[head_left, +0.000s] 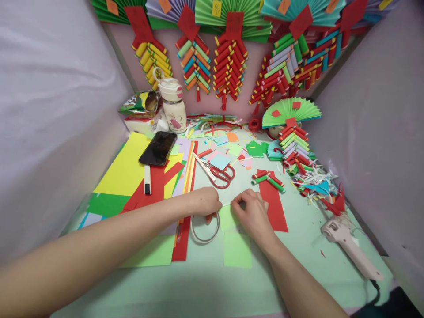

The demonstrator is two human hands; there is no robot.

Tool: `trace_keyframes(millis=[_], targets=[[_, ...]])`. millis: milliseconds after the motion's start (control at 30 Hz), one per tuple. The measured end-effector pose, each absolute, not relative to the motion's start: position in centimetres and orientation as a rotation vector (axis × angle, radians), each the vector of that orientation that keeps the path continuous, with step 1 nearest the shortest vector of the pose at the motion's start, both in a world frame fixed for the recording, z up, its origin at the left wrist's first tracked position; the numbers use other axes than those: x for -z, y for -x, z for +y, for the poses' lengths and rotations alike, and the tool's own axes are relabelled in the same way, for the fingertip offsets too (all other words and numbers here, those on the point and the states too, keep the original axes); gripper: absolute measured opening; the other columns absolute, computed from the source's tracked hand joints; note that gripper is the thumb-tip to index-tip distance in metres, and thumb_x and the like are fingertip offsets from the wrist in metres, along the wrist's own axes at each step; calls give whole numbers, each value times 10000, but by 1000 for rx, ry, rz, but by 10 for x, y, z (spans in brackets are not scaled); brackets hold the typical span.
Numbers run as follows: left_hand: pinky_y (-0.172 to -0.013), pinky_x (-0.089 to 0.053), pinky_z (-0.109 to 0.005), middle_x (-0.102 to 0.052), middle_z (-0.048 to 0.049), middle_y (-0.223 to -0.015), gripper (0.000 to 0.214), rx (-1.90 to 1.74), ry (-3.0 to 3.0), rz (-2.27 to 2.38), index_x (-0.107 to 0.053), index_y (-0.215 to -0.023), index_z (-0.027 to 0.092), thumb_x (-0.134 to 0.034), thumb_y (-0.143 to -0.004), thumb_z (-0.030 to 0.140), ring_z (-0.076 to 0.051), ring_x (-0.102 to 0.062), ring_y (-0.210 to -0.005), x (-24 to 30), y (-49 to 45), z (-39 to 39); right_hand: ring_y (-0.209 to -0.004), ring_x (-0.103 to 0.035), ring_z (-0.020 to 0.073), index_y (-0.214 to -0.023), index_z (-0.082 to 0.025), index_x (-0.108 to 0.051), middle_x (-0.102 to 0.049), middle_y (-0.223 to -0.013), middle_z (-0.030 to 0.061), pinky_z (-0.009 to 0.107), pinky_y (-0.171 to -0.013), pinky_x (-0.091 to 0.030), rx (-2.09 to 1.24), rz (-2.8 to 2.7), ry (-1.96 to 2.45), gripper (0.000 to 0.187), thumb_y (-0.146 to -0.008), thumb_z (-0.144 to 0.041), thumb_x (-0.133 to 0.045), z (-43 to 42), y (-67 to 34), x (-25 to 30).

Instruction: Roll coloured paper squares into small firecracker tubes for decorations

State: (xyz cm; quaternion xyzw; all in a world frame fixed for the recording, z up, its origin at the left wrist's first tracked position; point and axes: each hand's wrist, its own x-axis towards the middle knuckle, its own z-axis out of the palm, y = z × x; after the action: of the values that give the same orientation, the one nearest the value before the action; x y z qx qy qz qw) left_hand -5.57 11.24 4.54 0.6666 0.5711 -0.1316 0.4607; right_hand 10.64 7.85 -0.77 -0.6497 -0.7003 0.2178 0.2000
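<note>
My left hand (pixel 206 201) is closed on a roll of tape (pixel 204 241), which hangs under its fingers. A short pale strip of tape (pixel 226 204) spans the gap from that hand to my right hand (pixel 251 206), where thumb and finger pinch its other end. Beneath the strip lies light green paper (pixel 237 251). Just right of my right hand rests a red paper strip (pixel 274 207), with several small red and green paper rolls (pixel 269 180) at its top. Red-handled scissors (pixel 222 179) lie beyond my hands, partly under a pale blue paper square (pixel 220 161).
Coloured sheets (pixel 122 163) carry a phone (pixel 158 148) and a white-and-black cutter (pixel 147 180) at left. A bottle (pixel 174 106) stands behind. Glue gun (pixel 353 247), paper scraps (pixel 321 183) and a green fan decoration (pixel 291 111) are at right. Paper firecracker decorations (pixel 230 66) hang behind.
</note>
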Motion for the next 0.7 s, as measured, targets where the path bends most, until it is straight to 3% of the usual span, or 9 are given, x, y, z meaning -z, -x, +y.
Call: trace_keyframes(millis=[200,700], targets=[[-626,-441,-244,-707,-125,-643,271,434,-1722,1415,-542,-450,151,-419,-689,183,-192,-629,-674,-55,48,114,-901,-471,204,-670,-212,-591,-598,-837,5,309,-711,-246,-609,-1957,1819,145,-792,-245,-520,79,-105,5],[-553,-408,-234,-677,-111,-583,224,529,-1746,1408,-557,-487,147,-429,-671,155,-172,-571,-587,-58,43,117,-905,-465,209,-654,-204,-577,-589,-828,13,305,-703,-236,-582,-1957,1843,126,-763,-215,-516,80,-102,4]])
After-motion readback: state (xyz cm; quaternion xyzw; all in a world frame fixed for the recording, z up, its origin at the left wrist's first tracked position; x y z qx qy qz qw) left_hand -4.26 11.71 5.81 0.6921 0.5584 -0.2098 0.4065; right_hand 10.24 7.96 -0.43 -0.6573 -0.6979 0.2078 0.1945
